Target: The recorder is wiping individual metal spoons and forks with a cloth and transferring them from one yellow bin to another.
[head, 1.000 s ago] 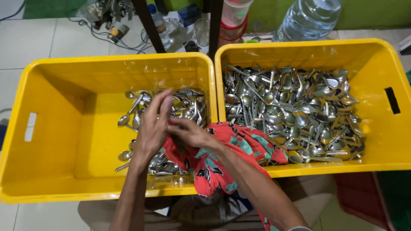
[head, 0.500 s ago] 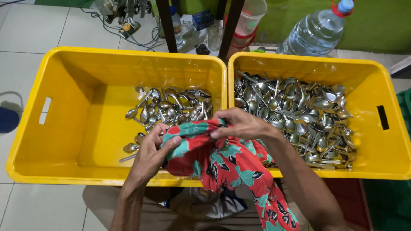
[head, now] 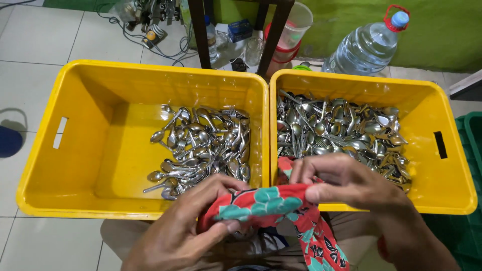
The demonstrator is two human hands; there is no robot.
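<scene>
View: looking down from head height at two yellow plastic crates side by side on a pale tiled floor (head: 35,45), with the person's two hands at the near edge.
Left hand (head: 188,228): near and low in the scene, fingers curled and thumb pressed down, pinching the left end of a red floral cloth (head: 261,203).
Right hand (head: 351,183): just right of centre, fingers pressed together on the right end of the same cloth, over the near rim of the right crate.
Cloth: red with teal and black leaf print, bunched between both hands above the near rims where the two crates meet; its loose tail hangs down toward the person's lap.
Left crate (head: 75,150): spoons and forks (head: 203,148) lie heaped against its right wall; the left half of its floor is bare yellow, giving open room.
Right crate (head: 452,170): a thick layer of cutlery (head: 341,128) covers nearly all its floor, little free space.
Edges: the two crates touch along their inner walls; each outer wall has a slot handle.
Far side: a large water bottle (head: 366,47) with a blue cap, dark table legs (head: 198,32), cables and small containers stand just beyond the far rims.
</scene>
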